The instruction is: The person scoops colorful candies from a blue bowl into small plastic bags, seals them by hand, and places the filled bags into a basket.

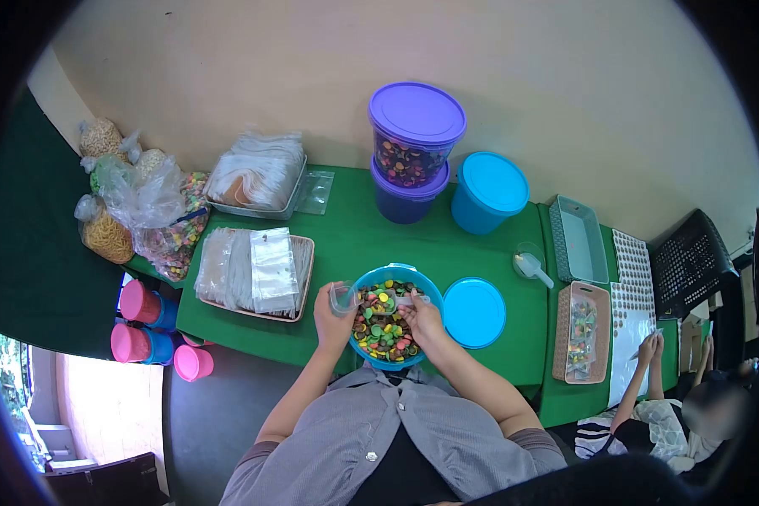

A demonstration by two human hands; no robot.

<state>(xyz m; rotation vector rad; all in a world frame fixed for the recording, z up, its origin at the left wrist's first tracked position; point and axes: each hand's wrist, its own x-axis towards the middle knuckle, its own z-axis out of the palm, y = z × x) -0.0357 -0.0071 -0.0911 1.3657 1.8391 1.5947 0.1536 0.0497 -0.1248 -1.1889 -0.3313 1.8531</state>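
A blue tub (365, 276) full of colourful round candies (384, 331) stands right in front of me at the table's edge. At its left rim, my left hand (330, 320) is wrapped round a small clear plastic cup (343, 298). My right hand (422, 321) grips a clear scoop (386, 302) by its handle, with the scoop's bowl over the candies. Beside the tub on the right lies its round blue lid (474, 313).
Trays of plastic bags (270, 270) stand left, near bagged snacks (164, 202). Purple tubs (417, 114) and a lidded blue tub (491, 194) stand behind. A white scoop (531, 267) and baskets (581, 375) lie right. Another person's hands (648, 347) work beyond.
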